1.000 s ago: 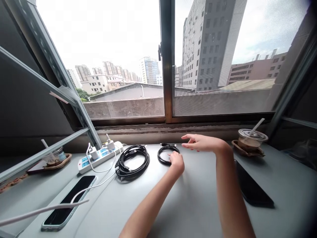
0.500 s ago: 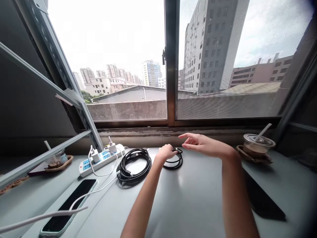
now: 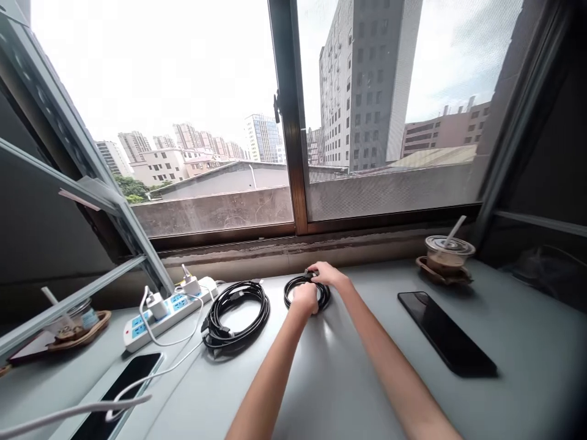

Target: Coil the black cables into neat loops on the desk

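A small coil of black cable (image 3: 324,297) lies on the grey table in front of the window. My left hand (image 3: 306,297) is closed on the near side of this coil, its fingertips hidden behind the hand. At the coil's far right edge, my right hand (image 3: 324,273) pinches the cable near a connector. To the left lies a larger coil of black cable (image 3: 261,315), flat on the table and apart from both hands, with plugs showing on its left side.
A white power strip (image 3: 172,315) with two chargers stands at left, its white cord crossing the table. One phone (image 3: 132,382) lies front left, another phone (image 3: 447,333) at right. Cups with straws stand at far left (image 3: 76,321) and back right (image 3: 447,256).
My right hand has come down and left from the air onto the small coil. My left hand has shifted toward the coil's near side. The view has turned slightly.
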{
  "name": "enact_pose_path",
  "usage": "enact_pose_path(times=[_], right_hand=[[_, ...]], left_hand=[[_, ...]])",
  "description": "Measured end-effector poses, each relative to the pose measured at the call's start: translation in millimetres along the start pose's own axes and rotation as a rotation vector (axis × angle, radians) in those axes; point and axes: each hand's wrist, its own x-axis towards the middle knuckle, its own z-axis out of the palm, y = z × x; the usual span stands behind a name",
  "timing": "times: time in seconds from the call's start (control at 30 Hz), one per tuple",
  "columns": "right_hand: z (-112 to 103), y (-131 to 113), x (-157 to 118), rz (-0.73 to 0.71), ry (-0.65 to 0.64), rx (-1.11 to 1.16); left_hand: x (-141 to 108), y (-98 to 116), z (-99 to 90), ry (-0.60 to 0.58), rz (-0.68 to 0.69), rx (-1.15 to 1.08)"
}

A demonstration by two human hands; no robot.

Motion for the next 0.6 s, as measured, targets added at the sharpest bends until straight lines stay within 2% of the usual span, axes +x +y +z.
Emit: enact_pose_path(times=[0.17, 0.4, 0.6], right_hand=[[17, 10, 12, 0.046, -0.033, -0.008], [8, 24, 8, 0.294, -0.03, -0.018], [4, 32, 2, 0.345, -0.081, 0.05]], left_hand=[[3, 3, 7.7, 0.031, 0.008, 0.029], [6, -8, 4.7, 0.042, 0.046, 0.052], [13, -1, 16.2, 0.1, 0.029, 0.086]])
